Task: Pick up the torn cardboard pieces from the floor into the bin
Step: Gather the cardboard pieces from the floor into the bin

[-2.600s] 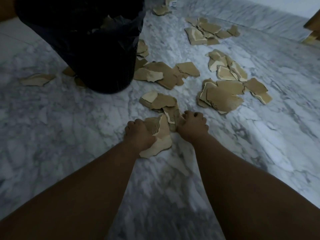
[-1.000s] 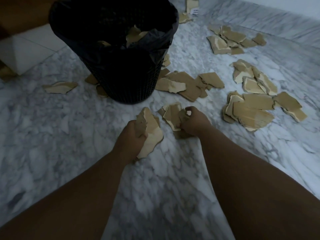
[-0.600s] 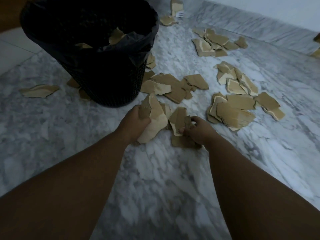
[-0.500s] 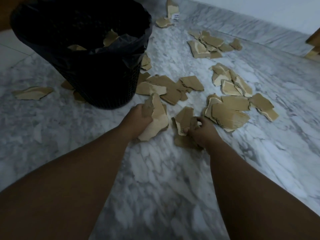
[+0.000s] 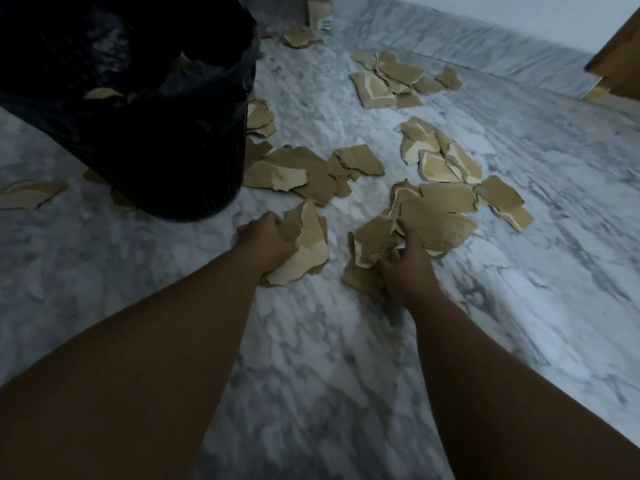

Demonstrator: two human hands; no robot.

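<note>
Since the frame half a second earlier, the right hand (image 5: 403,271) has shifted rightward, its fingers now reaching the edge of the large pile; the left hand's bundle is unchanged.

Far left, floor: one lone cardboard scrap (image 5: 29,194), lying flat, well apart from the rest.

Upper left: black bin (image 5: 166,161) with a black liner bag (image 5: 207,74); a few cardboard pieces inside (image 5: 102,93) show at the rim. More scraps lie against its base.

Centre left: left hand, closed around a bundle of torn pieces (image 5: 308,247), held upright with its lower edge at the marble floor (image 5: 311,358).

Centre, beyond the hands: flat overlapping group of pieces (image 5: 311,171), just beside the bin.

Centre right: right hand, fingers curled over several torn pieces (image 5: 372,240), with another scrap under the palm on the floor.

Right of the right hand: large pile (image 5: 440,220), touching the gripped pieces; further scraps (image 5: 500,197) trail off its right side.

Upper right: two more groups (image 5: 440,154) and (image 5: 394,79), near the marble skirting (image 5: 485,46). A wooden edge (image 5: 620,64) shows in the top corner.
</note>
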